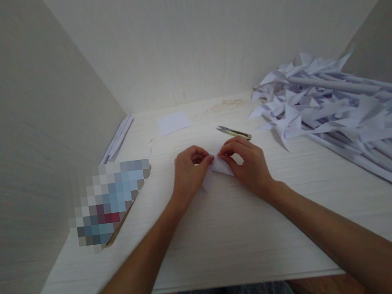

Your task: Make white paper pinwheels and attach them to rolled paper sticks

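Both hands meet near the middle of the table and pinch one small piece of folded white paper (222, 166) between them. My left hand (191, 169) is closed, its thumb and fingertips on the paper's left upper part. A pointed flap hangs below those fingers. My right hand (248, 163) is closed too, with thumb and forefinger on the paper's right side. The fingertips partly cover the paper, so its full shape is hidden. Just beyond my right hand lies a pair of small thread snips (234, 132), blades pointing left.
A large pile of white paper pinwheels (297, 119) with rolled paper sticks (366, 156) fills the right side. A flat white paper sheet (174, 122) lies at the back. Folded paper strips (120, 138) lean by the left wall. A pixelated object (116, 201) lies left of my arm.
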`<act>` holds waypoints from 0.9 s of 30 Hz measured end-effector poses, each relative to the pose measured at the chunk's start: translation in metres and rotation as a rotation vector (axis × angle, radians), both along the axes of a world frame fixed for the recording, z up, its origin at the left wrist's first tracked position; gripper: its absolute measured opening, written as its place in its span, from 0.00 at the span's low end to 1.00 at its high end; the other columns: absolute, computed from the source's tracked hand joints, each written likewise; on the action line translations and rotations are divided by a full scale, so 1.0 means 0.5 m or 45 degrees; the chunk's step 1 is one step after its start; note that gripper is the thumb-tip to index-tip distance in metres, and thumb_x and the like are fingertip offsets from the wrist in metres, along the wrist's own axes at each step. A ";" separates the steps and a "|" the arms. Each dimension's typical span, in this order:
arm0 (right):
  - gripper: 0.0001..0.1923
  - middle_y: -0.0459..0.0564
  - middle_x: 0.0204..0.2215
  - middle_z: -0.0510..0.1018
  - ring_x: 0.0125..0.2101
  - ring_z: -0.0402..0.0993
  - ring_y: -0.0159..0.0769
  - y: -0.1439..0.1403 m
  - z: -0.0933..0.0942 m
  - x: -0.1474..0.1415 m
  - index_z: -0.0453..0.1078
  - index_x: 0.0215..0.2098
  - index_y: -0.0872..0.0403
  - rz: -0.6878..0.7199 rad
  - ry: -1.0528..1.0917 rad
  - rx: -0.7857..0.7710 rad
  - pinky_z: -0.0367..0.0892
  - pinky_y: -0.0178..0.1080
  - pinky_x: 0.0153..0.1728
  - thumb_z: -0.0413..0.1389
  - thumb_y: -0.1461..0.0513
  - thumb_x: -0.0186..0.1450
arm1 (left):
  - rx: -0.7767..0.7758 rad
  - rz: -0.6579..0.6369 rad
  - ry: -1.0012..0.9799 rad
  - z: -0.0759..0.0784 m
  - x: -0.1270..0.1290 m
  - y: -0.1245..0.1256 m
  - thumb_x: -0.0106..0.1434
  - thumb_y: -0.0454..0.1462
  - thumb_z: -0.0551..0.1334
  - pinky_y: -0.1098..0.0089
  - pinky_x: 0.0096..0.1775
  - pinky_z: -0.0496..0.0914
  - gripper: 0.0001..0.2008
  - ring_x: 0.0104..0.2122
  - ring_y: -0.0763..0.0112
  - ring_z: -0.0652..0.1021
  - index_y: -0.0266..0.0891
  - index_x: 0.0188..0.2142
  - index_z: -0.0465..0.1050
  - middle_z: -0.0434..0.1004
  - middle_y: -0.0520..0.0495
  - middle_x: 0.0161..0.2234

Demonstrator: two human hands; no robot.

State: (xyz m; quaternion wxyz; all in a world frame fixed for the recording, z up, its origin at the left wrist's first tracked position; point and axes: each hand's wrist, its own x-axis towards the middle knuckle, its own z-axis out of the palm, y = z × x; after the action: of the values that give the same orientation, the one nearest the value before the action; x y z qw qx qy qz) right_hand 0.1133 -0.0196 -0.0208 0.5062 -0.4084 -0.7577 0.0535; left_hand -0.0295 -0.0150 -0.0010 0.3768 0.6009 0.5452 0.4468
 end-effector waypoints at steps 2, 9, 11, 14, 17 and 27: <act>0.08 0.48 0.26 0.71 0.27 0.68 0.30 0.001 0.000 0.001 0.66 0.26 0.55 0.001 -0.006 0.011 0.67 0.34 0.28 0.53 0.73 0.56 | 0.063 -0.002 0.095 0.014 -0.018 0.007 0.49 0.34 0.60 0.71 0.28 0.69 0.03 0.24 0.72 0.75 0.36 0.23 0.69 0.74 0.49 0.22; 0.07 0.48 0.27 0.71 0.27 0.68 0.30 0.002 0.000 0.004 0.66 0.27 0.55 0.001 -0.018 0.002 0.67 0.35 0.28 0.52 0.72 0.56 | 0.028 -0.169 0.667 0.061 -0.097 0.027 0.49 0.36 0.62 0.70 0.30 0.67 0.04 0.24 0.71 0.73 0.37 0.23 0.73 0.75 0.48 0.22; 0.07 0.48 0.27 0.71 0.27 0.68 0.30 0.002 0.000 0.004 0.66 0.27 0.55 0.008 -0.016 0.003 0.67 0.35 0.28 0.52 0.72 0.56 | -0.062 -0.116 0.851 0.051 -0.101 0.027 0.50 0.40 0.61 0.68 0.29 0.66 0.08 0.24 0.69 0.73 0.36 0.24 0.73 0.74 0.47 0.23; 0.08 0.48 0.27 0.71 0.27 0.67 0.29 0.002 0.000 0.004 0.66 0.27 0.55 0.017 -0.015 0.007 0.67 0.35 0.28 0.52 0.72 0.56 | -0.039 -0.007 1.049 0.019 -0.092 0.027 0.50 0.45 0.62 0.66 0.30 0.65 0.16 0.28 0.66 0.72 0.35 0.34 0.71 0.73 0.43 0.31; 0.08 0.47 0.27 0.71 0.27 0.68 0.30 0.001 -0.001 0.003 0.65 0.27 0.54 0.011 -0.021 0.001 0.68 0.35 0.28 0.52 0.72 0.56 | 0.000 -0.023 1.098 -0.008 -0.083 0.030 0.49 0.45 0.63 0.66 0.32 0.64 0.18 0.31 0.65 0.72 0.36 0.36 0.69 0.71 0.43 0.34; 0.08 0.47 0.27 0.71 0.27 0.68 0.30 0.001 -0.003 0.004 0.65 0.27 0.54 0.005 -0.026 0.013 0.67 0.35 0.28 0.52 0.72 0.57 | -0.067 0.180 0.706 -0.010 -0.049 0.025 0.47 0.34 0.61 0.70 0.28 0.60 0.07 0.25 0.72 0.69 0.39 0.22 0.62 0.66 0.53 0.22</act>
State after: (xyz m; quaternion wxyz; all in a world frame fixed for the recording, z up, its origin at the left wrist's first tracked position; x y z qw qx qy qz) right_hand 0.1151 -0.0193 -0.0221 0.5004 -0.4048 -0.7640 0.0463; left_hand -0.0539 -0.0024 -0.0059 0.1964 0.6507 0.6794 0.2764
